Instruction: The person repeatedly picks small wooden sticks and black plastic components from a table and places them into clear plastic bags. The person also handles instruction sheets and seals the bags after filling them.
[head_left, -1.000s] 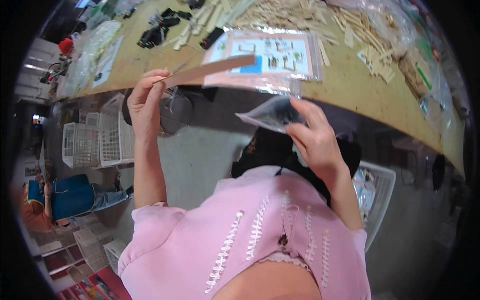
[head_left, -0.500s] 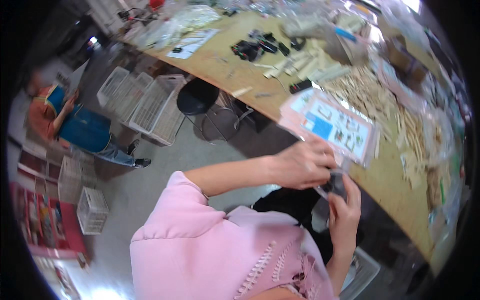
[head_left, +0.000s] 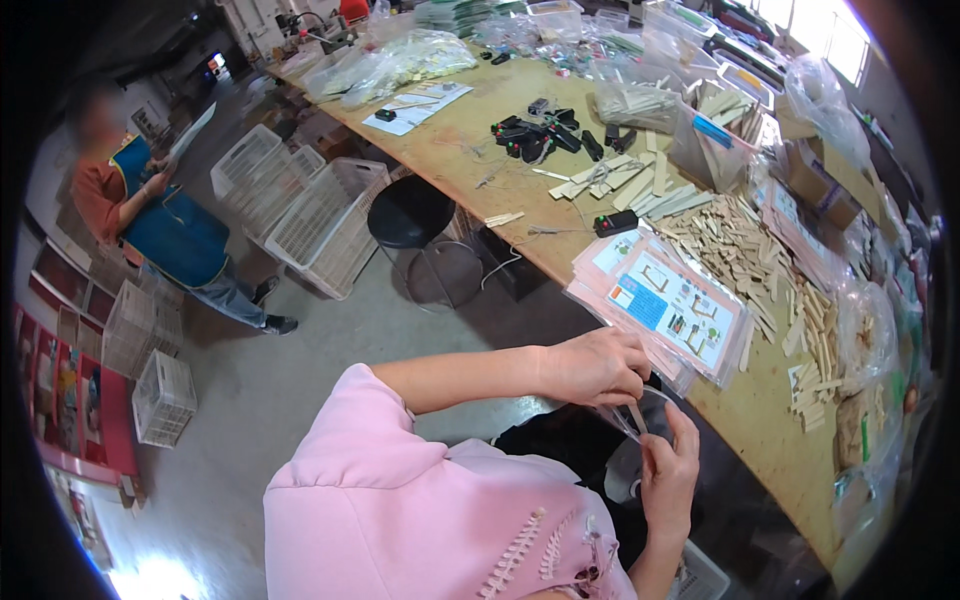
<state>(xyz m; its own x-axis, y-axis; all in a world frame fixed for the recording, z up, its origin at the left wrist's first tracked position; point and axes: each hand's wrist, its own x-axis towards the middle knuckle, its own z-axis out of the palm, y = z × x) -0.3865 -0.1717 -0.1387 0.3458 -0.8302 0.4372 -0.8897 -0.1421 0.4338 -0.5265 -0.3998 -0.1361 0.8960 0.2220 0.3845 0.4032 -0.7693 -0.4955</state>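
Observation:
Just off the table's near edge, my two hands are at a clear plastic bag (head_left: 657,404), its mouth spread into a loop. My left hand (head_left: 598,366) is closed above the bag mouth, and a pale flat stick (head_left: 637,417) reaches down from its fingertips into the bag. My right hand (head_left: 668,470) pinches the bag's rim between thumb and fingers. What else the bag holds is hidden. Right beyond my hands lies a stack of printed instruction sheets (head_left: 665,300) in clear sleeves. A black battery box (head_left: 615,223) sits behind the stack.
On the table (head_left: 440,150) are loose wooden sticks (head_left: 735,250), black battery boxes (head_left: 540,135) with wires, and plastic bags (head_left: 400,65). A black stool (head_left: 410,212) and white crates (head_left: 315,225) stand to the left. A person in a blue apron (head_left: 175,235) holds a paper.
My view has shifted, and both hands appear slightly lower. The bag mouth is now spread wider, and a pale stick shows beneath my left fingers. The person at left still holds a paper.

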